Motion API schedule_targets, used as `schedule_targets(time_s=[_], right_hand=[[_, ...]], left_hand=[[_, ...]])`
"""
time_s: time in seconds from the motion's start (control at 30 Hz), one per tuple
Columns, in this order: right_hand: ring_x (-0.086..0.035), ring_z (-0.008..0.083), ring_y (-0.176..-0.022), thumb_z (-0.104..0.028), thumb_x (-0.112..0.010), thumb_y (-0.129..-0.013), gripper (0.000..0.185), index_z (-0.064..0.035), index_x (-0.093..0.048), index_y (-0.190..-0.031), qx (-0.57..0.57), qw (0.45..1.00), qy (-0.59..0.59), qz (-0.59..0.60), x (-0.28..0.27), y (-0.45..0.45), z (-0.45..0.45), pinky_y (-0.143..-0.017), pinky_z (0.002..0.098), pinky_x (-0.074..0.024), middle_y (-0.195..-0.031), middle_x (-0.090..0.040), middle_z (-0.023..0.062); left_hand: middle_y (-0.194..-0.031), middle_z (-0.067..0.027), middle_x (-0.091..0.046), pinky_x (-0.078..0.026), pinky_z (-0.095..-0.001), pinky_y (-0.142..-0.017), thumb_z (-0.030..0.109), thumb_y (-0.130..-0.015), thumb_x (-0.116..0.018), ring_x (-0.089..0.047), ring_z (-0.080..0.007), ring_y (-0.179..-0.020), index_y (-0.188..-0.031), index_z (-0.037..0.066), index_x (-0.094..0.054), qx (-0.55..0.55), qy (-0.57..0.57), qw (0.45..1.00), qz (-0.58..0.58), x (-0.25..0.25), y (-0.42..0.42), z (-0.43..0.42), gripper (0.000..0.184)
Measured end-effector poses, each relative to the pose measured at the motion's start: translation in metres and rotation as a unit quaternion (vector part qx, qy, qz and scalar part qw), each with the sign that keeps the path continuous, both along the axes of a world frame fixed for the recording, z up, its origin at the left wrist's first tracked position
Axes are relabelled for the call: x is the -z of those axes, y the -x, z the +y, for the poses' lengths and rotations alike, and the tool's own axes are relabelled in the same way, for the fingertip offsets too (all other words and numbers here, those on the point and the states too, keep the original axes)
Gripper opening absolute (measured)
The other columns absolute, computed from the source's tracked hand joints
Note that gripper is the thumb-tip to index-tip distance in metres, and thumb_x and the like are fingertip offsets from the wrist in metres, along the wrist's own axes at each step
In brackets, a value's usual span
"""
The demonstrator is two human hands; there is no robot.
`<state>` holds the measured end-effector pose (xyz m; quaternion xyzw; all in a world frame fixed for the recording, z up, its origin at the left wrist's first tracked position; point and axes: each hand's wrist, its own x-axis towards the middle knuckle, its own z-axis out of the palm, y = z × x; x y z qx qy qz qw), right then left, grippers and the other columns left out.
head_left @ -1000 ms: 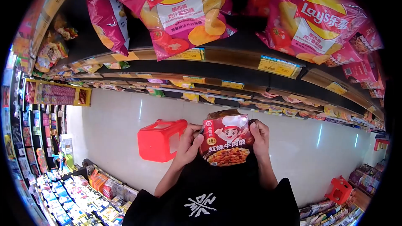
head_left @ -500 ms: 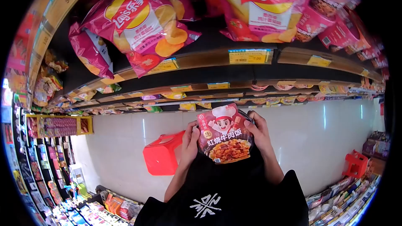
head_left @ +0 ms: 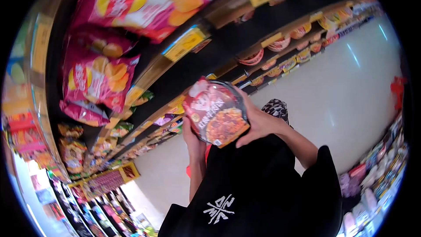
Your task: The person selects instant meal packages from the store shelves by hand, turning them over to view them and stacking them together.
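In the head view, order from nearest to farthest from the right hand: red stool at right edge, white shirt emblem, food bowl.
1. Food bowl, touching the right hand.
2. White shirt emblem, below, on the chest.
3. Red stool, far right.

"Where does this view look from?"

"The person's head, facing forward and steeply down past the black shirt (head_left: 267,184) to the floor (head_left: 333,87)."

"Is it level?"

"Tilted: the shelf (head_left: 175,74) runs slantwise, climbing to the right."

"How near?"

"Left hand (head_left: 194,142), right hand (head_left: 261,123) and bowl (head_left: 217,114) sit near, mid-view; the chip bag (head_left: 149,4) at upper left looms large."
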<state>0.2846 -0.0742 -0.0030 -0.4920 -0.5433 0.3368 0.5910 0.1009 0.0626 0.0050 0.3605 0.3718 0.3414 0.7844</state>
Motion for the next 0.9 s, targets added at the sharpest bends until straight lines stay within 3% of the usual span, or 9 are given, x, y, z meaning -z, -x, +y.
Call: schedule_targets(time_s=[0.13,0.33,0.6,0.73,0.77,0.9], right_hand=[[-0.017,0.0428,-0.132,-0.039,-0.086,-0.052,0.128,0.0047,-0.003,-0.139,0.086,0.992,-0.069,-0.063,-0.004,-0.009,0.03,-0.108,0.0435,-0.0198,-0.139,-0.017,0.0282],[-0.018,0.0422,-0.132,-0.038,-0.086,-0.051,0.126,0.0049,-0.006,-0.138,0.17,0.966,-0.169,-0.093,0.002,-0.035,0.075,-0.108,0.0434,-0.0209,-0.14,-0.017,0.0293],[-0.021,0.0403,-0.131,-0.039,-0.086,-0.051,0.126,0.0049,-0.008,-0.139,0.238,0.951,-0.185,-0.064,0.0,-0.07,0.122,-0.109,0.0407,-0.0202,-0.14,-0.02,0.0275],[-0.029,0.0419,-0.127,-0.041,-0.082,-0.058,0.114,0.0072,-0.015,-0.137,0.314,0.931,-0.177,-0.052,-0.004,-0.078,0.148,-0.106,0.0377,-0.0262,-0.137,-0.026,0.0296],[-0.036,0.0417,-0.121,-0.037,-0.079,-0.064,0.095,0.0054,-0.028,-0.133,0.351,0.917,-0.188,-0.033,-0.007,-0.076,0.155,-0.1,0.0389,-0.0351,-0.131,-0.034,0.0279],[-0.033,0.0429,-0.123,-0.047,-0.07,-0.07,0.088,0.0056,-0.032,-0.129,0.323,0.94,-0.091,-0.059,0.004,-0.088,0.198,-0.1,0.0454,-0.0325,-0.129,-0.038,0.0273]], left_hand=[[-0.129,-0.012,-0.048,-0.039,-0.0385,-0.098,0.039,-0.097,-0.036,-0.048,-0.0236,-0.116,-0.13,0.001,-0.04,-0.002,-0.049,0.999,0.02,-0.008,-0.017,0.042,0.05],[-0.134,-0.0103,-0.044,-0.034,-0.0406,-0.102,0.04,-0.096,-0.036,-0.044,-0.0255,-0.121,-0.134,0.004,-0.036,0.029,-0.126,0.991,0.013,-0.032,-0.065,0.078,0.052],[-0.129,-0.0128,-0.045,-0.035,-0.0402,-0.101,0.02,-0.093,-0.044,-0.046,-0.025,-0.118,-0.127,0.002,-0.041,0.013,-0.278,0.961,0.003,-0.038,-0.104,0.113,0.038],[-0.129,-0.0128,-0.044,-0.036,-0.0394,-0.102,0.013,-0.093,-0.046,-0.047,-0.0244,-0.116,-0.124,-0.002,-0.042,-0.022,-0.407,0.913,0.01,-0.033,-0.116,0.127,0.034],[-0.128,-0.0128,-0.045,-0.035,-0.0378,-0.101,0.013,-0.093,-0.047,-0.047,-0.0234,-0.115,-0.124,-0.003,-0.042,-0.01,-0.425,0.904,0.039,-0.032,-0.119,0.127,0.035],[-0.125,-0.0129,-0.051,-0.034,-0.0306,-0.098,0.012,-0.092,-0.051,-0.048,-0.0201,-0.113,-0.123,-0.007,-0.046,0.024,-0.496,0.85,0.177,-0.034,-0.137,0.12,0.037]])
